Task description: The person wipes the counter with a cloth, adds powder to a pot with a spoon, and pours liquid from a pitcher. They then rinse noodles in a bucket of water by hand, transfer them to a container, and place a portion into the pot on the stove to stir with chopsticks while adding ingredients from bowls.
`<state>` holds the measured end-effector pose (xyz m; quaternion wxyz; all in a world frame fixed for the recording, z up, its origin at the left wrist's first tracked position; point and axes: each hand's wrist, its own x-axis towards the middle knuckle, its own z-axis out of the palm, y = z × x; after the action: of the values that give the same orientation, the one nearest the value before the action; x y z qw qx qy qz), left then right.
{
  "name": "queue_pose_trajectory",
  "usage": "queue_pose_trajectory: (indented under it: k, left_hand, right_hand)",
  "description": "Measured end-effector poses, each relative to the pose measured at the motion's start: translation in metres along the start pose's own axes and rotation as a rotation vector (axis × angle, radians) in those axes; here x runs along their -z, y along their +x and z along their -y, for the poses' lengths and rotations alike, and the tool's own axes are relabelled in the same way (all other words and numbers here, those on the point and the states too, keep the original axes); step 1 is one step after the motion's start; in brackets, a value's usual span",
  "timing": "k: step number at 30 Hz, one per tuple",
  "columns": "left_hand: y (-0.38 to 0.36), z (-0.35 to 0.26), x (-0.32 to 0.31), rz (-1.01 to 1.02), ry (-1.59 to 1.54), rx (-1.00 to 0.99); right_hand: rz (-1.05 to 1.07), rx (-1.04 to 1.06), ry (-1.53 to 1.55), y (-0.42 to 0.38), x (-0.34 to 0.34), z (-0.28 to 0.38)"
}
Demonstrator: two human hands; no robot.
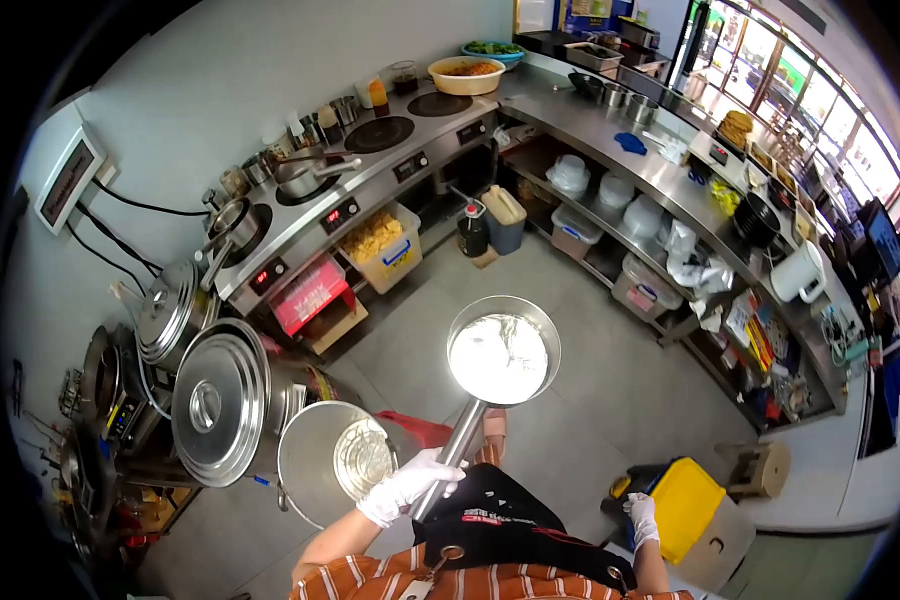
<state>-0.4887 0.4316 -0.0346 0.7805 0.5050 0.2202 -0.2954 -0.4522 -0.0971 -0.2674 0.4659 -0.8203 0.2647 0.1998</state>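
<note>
My left hand [410,486], in a white glove, is wrapped round the long metal handle of a saucepan [554,345]. The pan is held out over the floor in front of me, its open top facing up and strong glare across its inside. Just left of that hand stands a deep, lidless metal pot [305,460] with a shiny, rippled patch at its bottom. My right hand [642,518], also gloved, is low at my right side with nothing visible in it, its fingers loosely extended beside a bin's yellow lid [688,510].
A lidded stockpot [210,415] stands at the left. Along the wall runs a cooktop counter with a small pot [305,180] and a cream basin [465,80]. A steel counter [610,135] with shelves lines the right. A stool [760,470] stands near the bin.
</note>
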Motion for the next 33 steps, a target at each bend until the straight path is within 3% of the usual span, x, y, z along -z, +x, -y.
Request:
queue_pose_trajectory:
  k: [1, 2, 3, 4, 5, 6, 8, 12, 13, 15, 16, 20, 23, 25, 27, 29, 30, 32, 33]
  left_hand:
    - [0.015, -0.013, 0.005, -0.014, -0.008, -0.015]
    - [0.029, -0.027, 0.012, -0.026, -0.018, -0.032]
    - [0.048, -0.039, 0.018, -0.047, -0.061, -0.02]
    - [0.06, -0.059, 0.02, -0.057, -0.059, -0.03]
    - [0.072, -0.078, 0.022, -0.068, -0.061, -0.038]
    - [0.085, -0.093, 0.027, -0.077, -0.075, -0.046]
    - [0.117, -0.125, 0.04, -0.079, -0.104, -0.052]
    - [0.167, -0.198, 0.05, -0.15, -0.147, -0.133]
    - [0.182, -0.215, 0.055, -0.16, -0.149, -0.138]
    - [0.213, -0.248, 0.067, -0.18, -0.239, -0.168]
    - [0.227, -0.265, 0.073, -0.202, -0.24, -0.181]
    - [0.289, -0.324, 0.097, -0.327, -0.317, -0.283]
    - [0.322, -0.373, 0.113, -0.408, -0.341, -0.366]
    - [0.341, -0.408, 0.13, -0.441, -0.372, -0.401]
    - [0.353, -0.44, 0.141, -0.504, -0.383, -0.41]
    - [0.366, -0.466, 0.157, -0.565, -0.401, -0.438]
    - [0.371, -0.473, 0.167, -0.551, -0.426, -0.473]
    - [0.382, -0.497, 0.182, -0.558, -0.49, -0.483]
    - [0.388, -0.503, 0.197, -0.567, -0.444, -0.482]
  right_hand:
    - [0.025, 0.017, -0.01, 0.009, -0.01, 0.025]
    - [0.141, 0.354, -0.325, 0.072, -0.021, -0.03]
    - [0.118, 0.532, -0.453, 0.069, -0.032, -0.004]
    - [0.238, 0.246, -0.467, 0.074, -0.043, 0.016]
    - [0.285, 0.298, -0.582, 0.141, -0.059, -0.065]
    - [0.299, 0.276, -0.872, 0.103, -0.06, 0.015]
    - [0.283, 0.104, -0.698, 0.107, -0.068, 0.068]
    - [0.2, 0.008, -0.524, 0.164, -0.072, 0.131]
    - [0.16, -0.232, -0.132, 0.161, -0.07, 0.182]
    - [0.139, -0.145, -0.027, 0.205, -0.072, 0.209]
    - [0.15, -0.133, -0.331, 0.217, -0.068, 0.247]
    - [0.218, -0.117, -0.462, 0.288, -0.075, 0.37]
    - [0.29, -0.1, -0.273, 0.396, -0.092, 0.396]
    - [0.355, -0.108, -0.259, 0.453, -0.106, 0.448]
    - [0.389, 0.116, -0.242, 0.504, -0.118, 0.489]
    - [0.315, 0.424, -0.582, 0.577, -0.138, 0.506]
    - [0.234, 0.741, -1.004, 0.545, -0.141, 0.583]
    - [0.127, 0.853, -0.509, 0.562, -0.159, 0.644]
    - [0.057, 0.832, -0.522, 0.566, -0.165, 0.686]
